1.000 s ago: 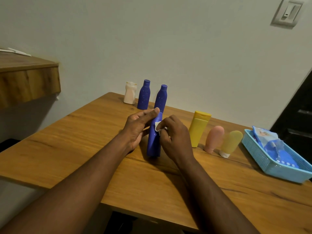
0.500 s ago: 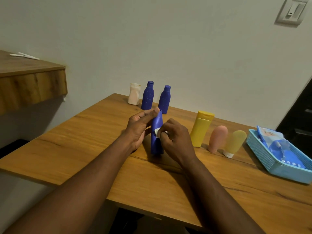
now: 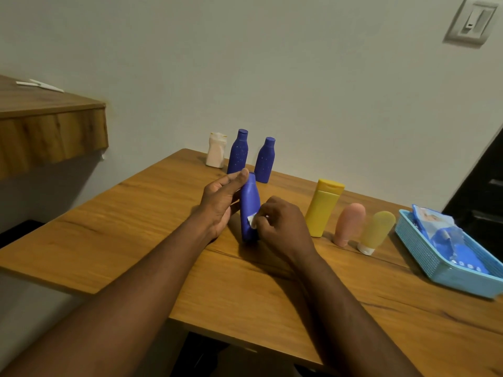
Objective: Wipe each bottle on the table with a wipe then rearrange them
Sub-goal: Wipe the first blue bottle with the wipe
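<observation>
Left hand (image 3: 220,205): grips the held bottle (image 3: 249,198) from its left, fingers reaching up to the cap.
Right hand (image 3: 283,227): curled, pinching a white wipe (image 3: 251,221) against the bottle's lower front.
Held bottle: blue, leaning slightly, between both hands at mid-worktop (image 3: 130,229) (base at or just above the wood; cannot tell which).
Back row: white bottle (image 3: 216,153), blue bottle (image 3: 237,155) and second blue bottle (image 3: 264,161), upright by the wall.
Right row: yellow bottle (image 3: 324,210) upright; pink tube (image 3: 349,224) and yellow tube (image 3: 377,231) standing cap-down beside it.
Basket (image 3: 435,270): light blue, at the far right edge, holding a wipes pack (image 3: 441,232).
Shelf (image 3: 49,131): wooden, upper left.
</observation>
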`<state>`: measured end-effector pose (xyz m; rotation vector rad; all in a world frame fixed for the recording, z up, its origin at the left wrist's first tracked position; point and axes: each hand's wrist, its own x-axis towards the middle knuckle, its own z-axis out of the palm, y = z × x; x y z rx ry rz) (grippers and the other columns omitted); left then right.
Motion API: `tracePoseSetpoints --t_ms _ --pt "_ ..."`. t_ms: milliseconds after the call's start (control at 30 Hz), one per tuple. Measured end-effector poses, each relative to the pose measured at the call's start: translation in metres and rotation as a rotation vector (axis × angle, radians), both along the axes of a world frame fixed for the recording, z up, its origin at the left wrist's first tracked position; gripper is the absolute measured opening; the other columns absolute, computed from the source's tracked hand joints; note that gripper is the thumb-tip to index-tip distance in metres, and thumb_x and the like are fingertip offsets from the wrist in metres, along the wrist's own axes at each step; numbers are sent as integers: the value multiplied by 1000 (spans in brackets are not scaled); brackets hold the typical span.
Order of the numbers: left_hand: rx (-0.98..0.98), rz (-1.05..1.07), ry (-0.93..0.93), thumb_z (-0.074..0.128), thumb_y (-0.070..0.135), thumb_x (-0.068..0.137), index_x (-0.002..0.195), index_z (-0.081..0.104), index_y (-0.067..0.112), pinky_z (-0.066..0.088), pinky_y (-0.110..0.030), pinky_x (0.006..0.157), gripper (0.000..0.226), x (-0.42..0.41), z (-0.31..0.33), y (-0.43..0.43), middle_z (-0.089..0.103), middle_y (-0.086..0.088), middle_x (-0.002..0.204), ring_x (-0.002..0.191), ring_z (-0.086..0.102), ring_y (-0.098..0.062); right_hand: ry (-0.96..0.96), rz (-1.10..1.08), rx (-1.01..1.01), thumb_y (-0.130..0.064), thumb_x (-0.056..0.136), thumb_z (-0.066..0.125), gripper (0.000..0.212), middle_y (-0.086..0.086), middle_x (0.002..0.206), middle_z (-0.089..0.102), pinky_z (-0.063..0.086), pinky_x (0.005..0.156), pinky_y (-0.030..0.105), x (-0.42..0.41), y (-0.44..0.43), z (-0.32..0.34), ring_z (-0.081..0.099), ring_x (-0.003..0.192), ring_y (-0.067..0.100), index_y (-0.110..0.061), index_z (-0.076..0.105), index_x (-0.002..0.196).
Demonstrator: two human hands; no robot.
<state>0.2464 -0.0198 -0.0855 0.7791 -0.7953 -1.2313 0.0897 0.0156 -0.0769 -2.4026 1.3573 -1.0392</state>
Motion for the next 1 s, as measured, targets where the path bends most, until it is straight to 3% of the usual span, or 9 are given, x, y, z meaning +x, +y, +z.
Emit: tracePoseSetpoints --t_ms 67,233,300,433,500,600,800,867,1000 --pt "2 -7 -20 76 32 94 114 75 19 61 -32 80 24 -1 0 0 80 0 105 98 74 -19 -56 -34 -52 -18 93 65 9 -1 103 62 56 80 39 -1 -4 -1 60 91 15 -17 72 98" --pt "-18 -75 -44 77 32 90 120 74 16 60 -37 88 34 -2 -2 2 78 -9 118 106 75 -23 -45 23 -137 -2 88 68 45 2 133 55 54 98 36 -2 -1 -1 52 123 17 -16 65 131" --pt "-9 -64 -39 78 30 91 120 74 16 61 -35 84 33 -1 -1 2 78 -9 118 106 75 -22 -40 79 -125 -10 88 66 34 -2 126 56 54 95 36 0 2 1 51 120 13 -19 71 121" --pt "-2 -38 -17 78 26 92 119 75 13 61 -32 82 30 -1 -2 0 78 -8 118 106 75 -22 2 83 -41 -32 82 59 19 -7 94 59 56 80 42 3 7 2 57 88 11 -21 75 85" --pt "-10 -38 -16 77 26 93 118 75 13 61 -34 86 29 -1 -2 -1 79 -6 117 106 75 -20 -15 42 -18 -28 84 64 14 -5 91 61 56 79 43 2 5 1 59 82 13 -20 75 84" --pt "-10 -53 -16 76 27 93 120 74 15 59 -39 94 30 0 -1 -1 79 -6 117 106 74 -20 -71 -31 -55 -20 91 65 10 -2 100 61 53 79 33 -1 -1 1 58 87 13 -18 73 97" --pt "-17 -97 -49 75 30 94 127 71 13 58 -45 100 37 -1 -3 0 77 -10 121 115 72 -27 -62 -3 -140 -3 89 69 46 2 135 55 52 99 32 -2 -2 1 52 125 18 -15 63 133" --pt "-6 -88 -47 76 30 93 126 71 15 58 -44 99 36 -1 -2 0 78 -9 119 112 74 -25 -44 42 -152 -4 87 70 41 0 131 56 52 98 33 -1 -2 0 50 125 17 -16 68 125" --pt "13 -7 20 77 26 93 117 75 14 59 -39 95 27 1 -3 -3 80 -6 113 109 74 -22 32 129 -44 -17 81 68 15 -7 103 61 51 85 35 -2 1 2 54 100 12 -23 76 92"
